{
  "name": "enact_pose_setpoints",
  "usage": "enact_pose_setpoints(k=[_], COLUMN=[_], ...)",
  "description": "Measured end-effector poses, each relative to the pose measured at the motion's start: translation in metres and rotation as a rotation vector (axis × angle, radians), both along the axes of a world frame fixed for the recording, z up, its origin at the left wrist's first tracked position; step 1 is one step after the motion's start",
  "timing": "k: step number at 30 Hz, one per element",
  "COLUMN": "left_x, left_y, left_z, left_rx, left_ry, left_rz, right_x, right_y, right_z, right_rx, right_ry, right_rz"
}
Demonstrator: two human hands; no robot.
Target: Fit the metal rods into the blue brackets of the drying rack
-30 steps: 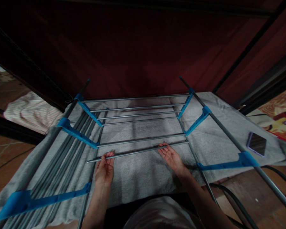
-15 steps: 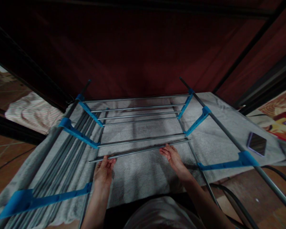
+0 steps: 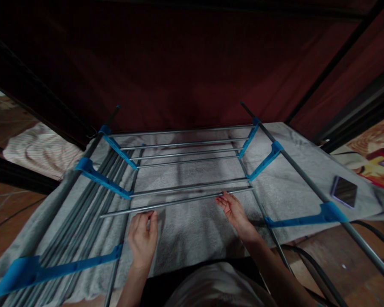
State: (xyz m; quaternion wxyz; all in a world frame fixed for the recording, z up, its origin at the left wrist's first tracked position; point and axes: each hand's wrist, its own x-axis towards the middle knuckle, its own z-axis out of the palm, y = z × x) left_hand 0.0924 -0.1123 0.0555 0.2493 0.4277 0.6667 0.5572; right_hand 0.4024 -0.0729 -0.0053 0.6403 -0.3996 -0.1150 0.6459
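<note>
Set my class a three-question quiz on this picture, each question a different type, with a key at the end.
1. Choose: what colour are the brackets? (a) red (b) blue (c) yellow
2. True or false: the phone lies nearer the right hand than the left hand.
3. Fill the gap: the right hand holds a long, thin ____.
Key: 1 b; 2 true; 3 rod.

The left hand (image 3: 143,236) and the right hand (image 3: 233,211) are bare, and so are both slim forearms (image 3: 272,268). A pale greyish top (image 3: 214,285) (softly creased, its front rounded at the bottom edge of the view) covers the torso. Dark, nearly black clothing (image 3: 158,285) shows around it, too shadowed for detail.
</note>
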Motion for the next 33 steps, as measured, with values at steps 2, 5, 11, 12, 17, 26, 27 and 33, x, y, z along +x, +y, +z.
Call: enact_pose_setpoints(k=[2, 5, 11, 12, 17, 26, 27, 33], left_x=[0.004, 0.012, 0.018, 0.016, 0.011, 0.023, 0.022, 0.013], left_y=[-0.003, 0.0, 0.019, 0.022, 0.028, 0.035, 0.036, 0.038], left_z=[0.006, 0.011, 0.011, 0.009, 0.004, 0.005, 0.003, -0.006], left_rx=[0.012, 0.009, -0.121, -0.137, -0.134, -0.105, -0.084, 0.095], left_ry=[0.027, -0.014, -0.214, -0.2, -0.008, 0.01, 0.089, 0.755], left_rz=[-0.013, -0.055, -0.313, -0.326, -0.383, -0.425, -0.436, -0.524], right_x=[-0.002, -0.006, -0.01, -0.01, -0.008, 0.004, 0.004, 0.001], right_y=[0.001, 0.003, 0.007, 0.008, 0.016, 0.026, 0.027, 0.027], right_z=[0.002, 0.005, 0.014, 0.015, 0.02, 0.027, 0.027, 0.033], right_rx=[0.007, 0.02, 0.047, 0.051, 0.06, 0.072, 0.074, 0.097], right_ry=[0.004, 0.004, -0.017, -0.021, -0.035, -0.076, -0.08, -0.105], right_rz=[-0.002, 0.015, 0.054, 0.059, 0.08, 0.026, 0.027, 0.026])
